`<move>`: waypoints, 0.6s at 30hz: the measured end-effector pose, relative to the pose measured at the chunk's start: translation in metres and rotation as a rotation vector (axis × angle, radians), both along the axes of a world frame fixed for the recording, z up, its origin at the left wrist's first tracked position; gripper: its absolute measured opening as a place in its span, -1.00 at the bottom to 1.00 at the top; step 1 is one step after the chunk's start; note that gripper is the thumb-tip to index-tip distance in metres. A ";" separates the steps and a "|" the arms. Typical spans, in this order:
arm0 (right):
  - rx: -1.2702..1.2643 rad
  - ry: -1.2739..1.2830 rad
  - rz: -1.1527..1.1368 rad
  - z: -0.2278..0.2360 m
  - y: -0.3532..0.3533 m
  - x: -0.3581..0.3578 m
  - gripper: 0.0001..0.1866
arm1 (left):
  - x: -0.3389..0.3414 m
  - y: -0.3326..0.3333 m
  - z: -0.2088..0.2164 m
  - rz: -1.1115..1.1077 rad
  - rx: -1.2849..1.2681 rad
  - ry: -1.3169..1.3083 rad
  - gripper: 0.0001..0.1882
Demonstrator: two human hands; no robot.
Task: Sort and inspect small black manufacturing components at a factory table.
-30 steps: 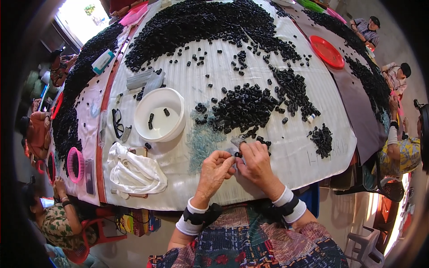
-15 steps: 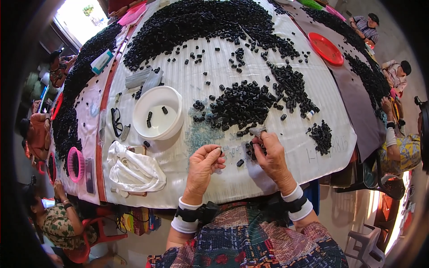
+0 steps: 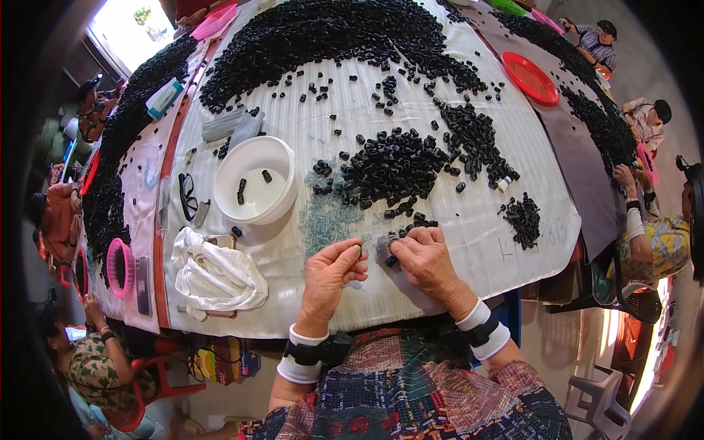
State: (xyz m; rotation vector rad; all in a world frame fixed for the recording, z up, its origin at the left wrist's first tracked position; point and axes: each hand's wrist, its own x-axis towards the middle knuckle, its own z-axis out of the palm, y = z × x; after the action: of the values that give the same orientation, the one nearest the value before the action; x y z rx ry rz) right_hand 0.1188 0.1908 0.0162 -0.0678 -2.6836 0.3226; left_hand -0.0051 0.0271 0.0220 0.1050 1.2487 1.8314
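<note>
My left hand (image 3: 331, 277) is closed in a pinch, thumb against forefinger, with a small dark piece just showing between the tips. Close to its right, my right hand (image 3: 427, 264) is bent down with its fingers together. A rough grey piece (image 3: 383, 248) shows at its fingertips, and a small black piece is under them, partly hidden. Just beyond the hands lies a heap of short black tubular pieces (image 3: 396, 167). Small clear bluish bits (image 3: 326, 220) are scattered to the left of that heap.
At left stand a white bowl (image 3: 282, 202) with a few black pieces, a bunched white cloth (image 3: 220, 275) and glasses (image 3: 188, 199). A smaller black pile (image 3: 521, 221) lies right. A huge black heap (image 3: 315, 44) covers the far table. People sit at both sides.
My right hand has moved left, toward my left hand, bringing the grey piece with it. My left hand has barely moved and keeps its pinch. The whole view has shifted slightly.
</note>
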 end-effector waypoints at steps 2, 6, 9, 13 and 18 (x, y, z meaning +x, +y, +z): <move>0.014 0.012 -0.024 0.000 -0.001 0.000 -0.72 | 0.003 0.000 0.002 -0.025 -0.010 0.013 -0.76; -0.059 0.128 -0.065 -0.003 -0.004 -0.002 -0.67 | 0.007 0.001 0.008 -0.069 -0.053 0.087 -0.77; -0.480 0.200 -0.075 0.007 -0.014 -0.003 -0.65 | 0.009 0.003 0.008 -0.062 -0.044 0.208 -0.79; -0.739 0.228 0.012 0.034 -0.020 -0.009 -0.66 | 0.014 0.006 0.011 -0.065 -0.033 0.242 -0.82; -0.562 0.193 0.067 0.037 -0.017 -0.005 -0.67 | 0.021 0.013 0.019 -0.053 -0.034 0.389 -0.84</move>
State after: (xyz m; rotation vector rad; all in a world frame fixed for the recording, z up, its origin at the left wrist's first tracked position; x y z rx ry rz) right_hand 0.1136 0.1738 0.0537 -0.1078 -2.3316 1.0386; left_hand 0.0157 0.0401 0.0407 0.4903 1.5250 1.7956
